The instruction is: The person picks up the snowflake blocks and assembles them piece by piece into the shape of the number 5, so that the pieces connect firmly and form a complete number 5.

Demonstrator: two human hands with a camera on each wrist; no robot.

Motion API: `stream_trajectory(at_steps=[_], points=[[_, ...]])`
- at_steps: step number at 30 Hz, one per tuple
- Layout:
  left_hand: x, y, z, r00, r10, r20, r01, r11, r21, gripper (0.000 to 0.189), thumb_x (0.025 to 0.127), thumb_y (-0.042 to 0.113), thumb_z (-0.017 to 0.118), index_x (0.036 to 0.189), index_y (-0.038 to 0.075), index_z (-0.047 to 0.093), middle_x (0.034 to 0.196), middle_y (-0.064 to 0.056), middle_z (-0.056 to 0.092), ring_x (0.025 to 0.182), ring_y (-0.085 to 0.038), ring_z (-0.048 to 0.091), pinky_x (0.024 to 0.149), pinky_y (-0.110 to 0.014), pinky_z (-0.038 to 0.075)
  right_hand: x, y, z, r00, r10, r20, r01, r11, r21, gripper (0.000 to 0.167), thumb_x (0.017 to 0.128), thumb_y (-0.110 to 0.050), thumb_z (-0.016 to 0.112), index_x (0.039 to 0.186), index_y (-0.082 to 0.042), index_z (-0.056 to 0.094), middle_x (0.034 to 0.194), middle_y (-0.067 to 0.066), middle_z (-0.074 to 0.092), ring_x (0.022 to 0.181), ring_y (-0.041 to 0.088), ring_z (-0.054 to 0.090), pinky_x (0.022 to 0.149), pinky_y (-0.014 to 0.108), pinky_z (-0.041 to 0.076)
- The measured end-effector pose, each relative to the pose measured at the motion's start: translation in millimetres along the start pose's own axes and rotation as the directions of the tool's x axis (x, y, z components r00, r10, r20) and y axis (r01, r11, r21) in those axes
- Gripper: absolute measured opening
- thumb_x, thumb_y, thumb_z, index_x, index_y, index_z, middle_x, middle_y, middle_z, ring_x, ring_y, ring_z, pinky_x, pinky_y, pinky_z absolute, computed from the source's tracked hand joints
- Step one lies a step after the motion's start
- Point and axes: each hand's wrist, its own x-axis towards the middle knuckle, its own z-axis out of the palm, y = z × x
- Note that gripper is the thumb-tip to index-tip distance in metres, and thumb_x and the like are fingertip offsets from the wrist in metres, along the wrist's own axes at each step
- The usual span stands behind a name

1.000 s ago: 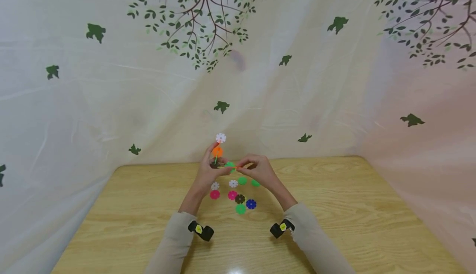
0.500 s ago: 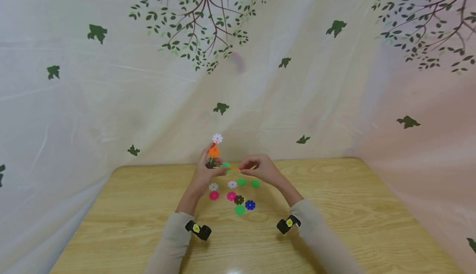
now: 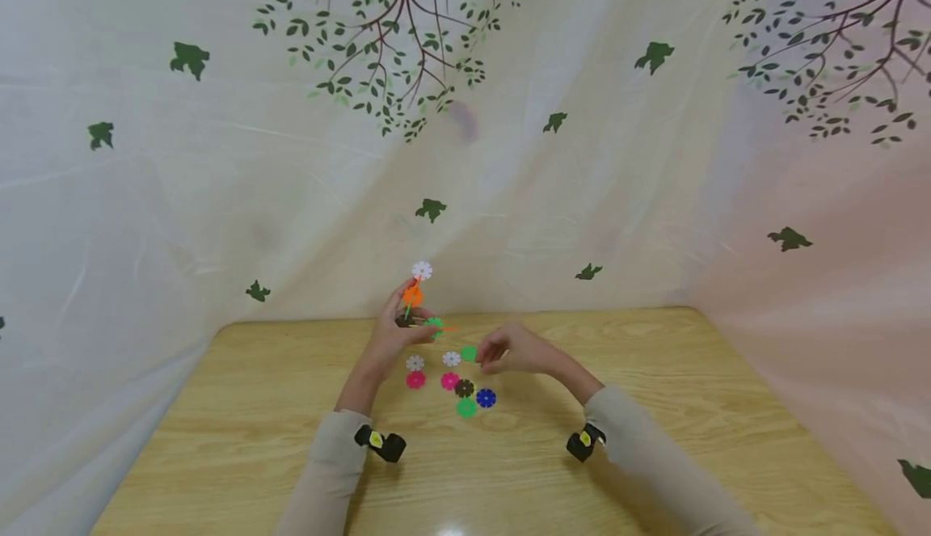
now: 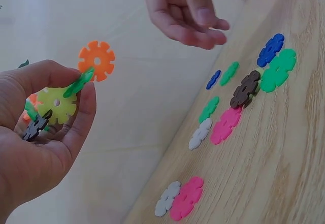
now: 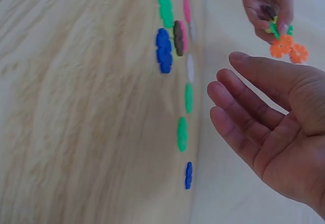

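My left hand [image 3: 384, 340] holds a chain of joined notched snowflake discs above the table's far part. In the left wrist view, its thumb and a finger pinch a green disc [image 4: 77, 84], with an orange disc [image 4: 104, 56] slotted on its outer side. Behind these are a yellow disc [image 4: 46, 101] and a dark disc [image 4: 35, 126] in the palm. A white disc [image 3: 422, 265] tops the upright branch, above another orange disc [image 3: 412, 296]. My right hand [image 3: 525, 350] is apart from the chain, fingers loosely bent and holding nothing, over the loose discs.
Loose discs lie flat on the wooden table [image 3: 291, 439]: white [image 3: 452, 355], pink [image 3: 415, 380], brown [image 3: 461, 384], blue [image 3: 486, 393] and several green [image 3: 466, 408]. A printed cloth [image 3: 509, 196] hangs right behind the table's far edge.
My right hand has let go of the orange disc at the chain's end and moved right and down toward the loose discs. The left hand with the chain has shifted slightly left.
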Motion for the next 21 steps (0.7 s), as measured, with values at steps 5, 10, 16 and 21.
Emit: stream_trajectory(at_steps=[5, 10, 16, 21], points=[[-0.3, 1.7, -2.4, 1.000, -0.022, 0.013, 0.021, 1.000, 0.015, 0.093, 0.088, -0.008, 0.072, 0.161, 0.029, 0.028, 0.108, -0.004, 0.064, 0.090, -0.015, 0.068, 0.082, -0.031, 0.062, -3.5, 7.9, 4.5, 0.998, 0.037, 0.056, -0.038, 0.999, 0.012, 0.015, 0.090, -0.005, 0.076, 0.103, 0.002, 0.074, 0.095, 0.009, 0.076, 0.083, 0.005, 0.067, 0.080, 0.021, 0.057], [-0.6, 2.4, -4.2, 0.999, -0.027, 0.029, 0.027, 0.999, 0.031, 0.093, 0.088, -0.007, 0.072, 0.161, 0.030, 0.028, 0.108, -0.005, 0.065, 0.089, -0.016, 0.069, 0.082, -0.031, 0.062, -4.7, 14.0, 9.4, 0.995, 0.059, 0.086, -0.060, 0.998, 0.016, 0.015, 0.087, -0.005, 0.079, 0.101, -0.001, 0.075, 0.094, 0.008, 0.075, 0.081, 0.004, 0.066, 0.077, 0.021, 0.057], [0.1, 0.6, -6.2, 0.999, -0.027, 0.043, 0.025, 0.998, 0.049, 0.092, 0.089, -0.006, 0.072, 0.161, 0.030, 0.028, 0.113, -0.010, 0.065, 0.091, -0.015, 0.068, 0.082, -0.031, 0.062, -4.1, 15.6, 15.6, 0.989, 0.091, 0.119, -0.091, 0.996, -0.006, 0.020, 0.083, -0.003, 0.082, 0.102, -0.003, 0.075, 0.093, 0.007, 0.074, 0.080, 0.004, 0.064, 0.075, 0.020, 0.056], [-0.3, -0.2, -6.2, 0.998, -0.027, 0.053, 0.024, 0.999, 0.047, 0.092, 0.089, -0.006, 0.072, 0.161, 0.029, 0.027, 0.116, -0.017, 0.063, 0.091, -0.016, 0.069, 0.081, -0.031, 0.062, -4.1, 11.5, 17.9, 0.986, 0.088, 0.140, -0.087, 0.996, -0.015, 0.026, 0.080, -0.003, 0.084, 0.104, -0.001, 0.075, 0.094, 0.010, 0.072, 0.083, 0.011, 0.064, 0.075, 0.019, 0.055]])
